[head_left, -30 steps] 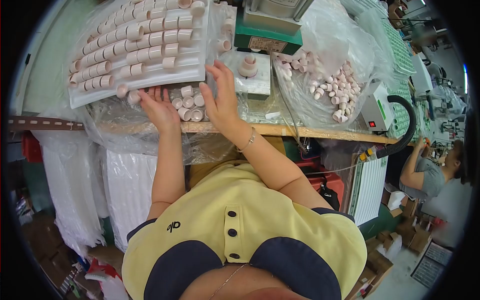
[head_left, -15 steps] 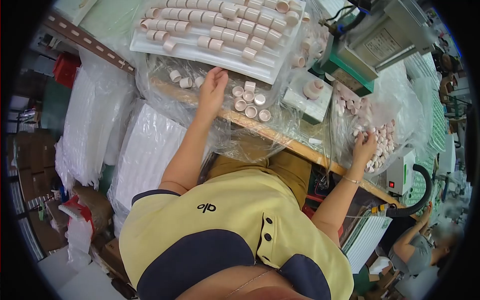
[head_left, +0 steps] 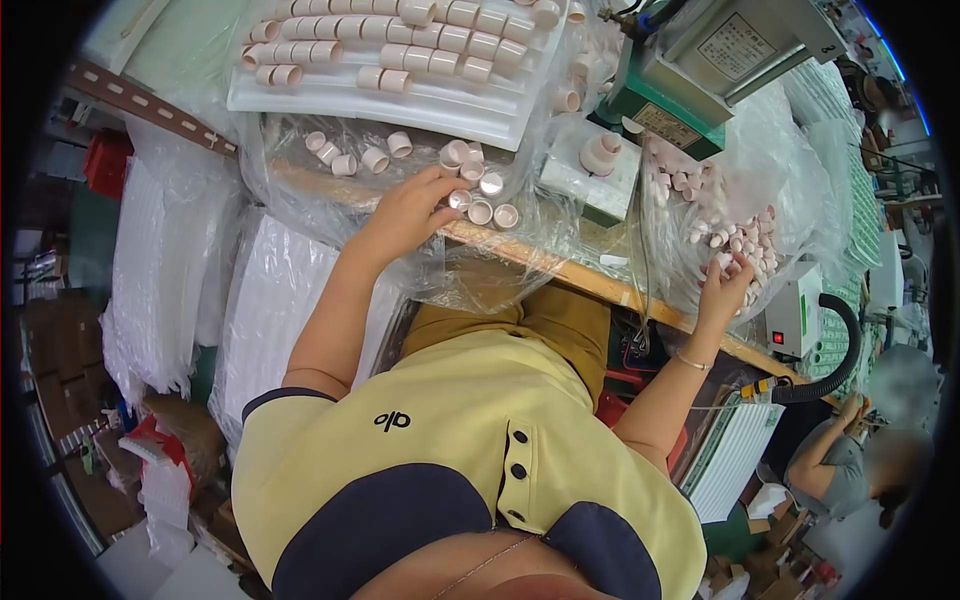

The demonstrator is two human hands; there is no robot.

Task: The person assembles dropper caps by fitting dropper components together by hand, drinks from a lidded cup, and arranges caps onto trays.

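My left hand (head_left: 405, 213) reaches to several pale pink rings (head_left: 480, 212) near the bench edge; thumb and forefinger are parted around one, and whether they touch it is unclear. Behind it, a white ribbed tray (head_left: 420, 105) carries rows of similar rings. More loose rings (head_left: 375, 159) lie left of the hand. At the right, my right hand (head_left: 727, 284) has its fingers bent together at the edge of a pile of small pale pink pieces (head_left: 750, 240) on clear plastic; a small pale piece shows at the fingertips.
Between the hands stands a press (head_left: 665, 110) with a green block, above a metal base (head_left: 590, 180) bearing a pink piece. A white box (head_left: 793, 312) with a black hose sits at right. Another person (head_left: 835, 465) works at far right. Plastic-wrapped white sheets (head_left: 165, 260) hang at left.
My right hand has gone from beside the rings to the small-piece pile. My left hand has shifted from the tray's edge to the clustered rings. More rings now lie loose, and the view has turned.
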